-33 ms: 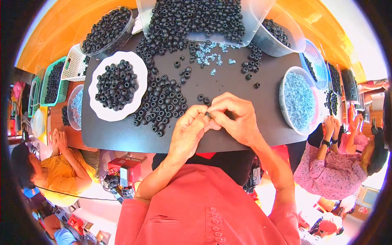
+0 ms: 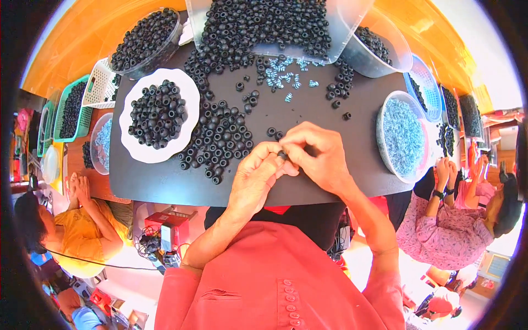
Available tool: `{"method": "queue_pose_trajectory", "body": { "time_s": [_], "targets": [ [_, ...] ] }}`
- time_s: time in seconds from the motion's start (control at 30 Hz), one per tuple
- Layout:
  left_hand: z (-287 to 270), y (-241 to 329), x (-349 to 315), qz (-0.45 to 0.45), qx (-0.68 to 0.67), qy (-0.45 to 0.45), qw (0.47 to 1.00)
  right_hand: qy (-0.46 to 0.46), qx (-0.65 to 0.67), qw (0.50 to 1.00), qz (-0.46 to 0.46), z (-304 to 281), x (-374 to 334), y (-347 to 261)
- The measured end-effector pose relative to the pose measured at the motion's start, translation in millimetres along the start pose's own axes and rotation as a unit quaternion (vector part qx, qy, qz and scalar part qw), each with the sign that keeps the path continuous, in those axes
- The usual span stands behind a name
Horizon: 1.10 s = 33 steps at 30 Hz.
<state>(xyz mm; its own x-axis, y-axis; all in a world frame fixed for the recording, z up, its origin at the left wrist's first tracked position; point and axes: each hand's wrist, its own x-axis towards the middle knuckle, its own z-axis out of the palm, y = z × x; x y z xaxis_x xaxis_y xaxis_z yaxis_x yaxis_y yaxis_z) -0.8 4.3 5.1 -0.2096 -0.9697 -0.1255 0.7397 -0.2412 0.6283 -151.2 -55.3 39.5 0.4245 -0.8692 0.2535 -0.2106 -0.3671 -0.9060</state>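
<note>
A small black round part (image 2: pixel 282 155) is pinched between the fingertips of my left hand (image 2: pixel 256 175), just above the table's near edge. My right hand (image 2: pixel 322 157) meets it there, thumb and forefinger closed against the same part; its other fingers are curled. Two loose black parts (image 2: pixel 274 132) lie just beyond my fingertips. To the left spreads a heap of black hollow round parts (image 2: pixel 223 135). A white scalloped plate (image 2: pixel 130 113) beside it holds more of them. Small metal springs (image 2: pixel 286 77) are scattered farther off on the dark table (image 2: pixel 165 181).
A clear bin (image 2: pixel 336 47) of black parts lies tipped at the far side. Tubs of black parts (image 2: pixel 146 41) (image 2: pixel 375 47) flank it. At right stands a bowl of springs (image 2: pixel 404 137). People (image 2: pixel 88 225) (image 2: pixel 451 225) sit at both sides.
My fingers have shifted very slightly, and a little more of the black part shows between them. Everything else looks the same.
</note>
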Motion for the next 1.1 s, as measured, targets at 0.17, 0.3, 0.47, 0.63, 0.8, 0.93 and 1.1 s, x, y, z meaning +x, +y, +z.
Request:
{"method": "queue_pose_trajectory", "body": {
  "time_s": [0.17, 0.3, 0.47, 0.63, 0.8, 0.93, 1.1],
  "targets": [
    [-8.0, -7.7, -0.4, 0.012, -0.008, -0.024, 1.0, -0.004, -0.249, 0.96, -0.129, -8.1, 72.3, 21.9],
    [-9.0, -8.5, -2.5, -0.018, 0.023, -0.01, 1.0, -0.056, -0.298, 0.931, -0.205, -8.2, 113.2, 26.4],
    [-7.8, -8.4, -3.4, 0.009, 0.032, -0.029, 0.999, -0.117, -0.305, 0.915, -0.238, 17.2, 137.8, 31.3],
    [-2.1, -2.9, -3.9, -0.028, 0.028, -0.007, 0.999, -0.166, -0.42, 0.874, -0.182, 24.4, 151.7, 37.3],
    [-5.3, -5.4, -2.1, -0.006, 0.041, -0.017, 0.999, -0.099, -0.306, 0.928, -0.186, 21.2, 146.1, 42.8],
    [-4.3, -3.7, -0.6, 0.001, 0.055, -0.022, 0.998, -0.045, -0.249, 0.956, -0.148, 5.2, 140.6, 38.6],
    [-2.7, -3.9, -0.1, 0.015, 0.041, -0.028, 0.999, -0.098, -0.397, 0.888, -0.213, 10.1, 136.2, 32.8]
  ]
}}
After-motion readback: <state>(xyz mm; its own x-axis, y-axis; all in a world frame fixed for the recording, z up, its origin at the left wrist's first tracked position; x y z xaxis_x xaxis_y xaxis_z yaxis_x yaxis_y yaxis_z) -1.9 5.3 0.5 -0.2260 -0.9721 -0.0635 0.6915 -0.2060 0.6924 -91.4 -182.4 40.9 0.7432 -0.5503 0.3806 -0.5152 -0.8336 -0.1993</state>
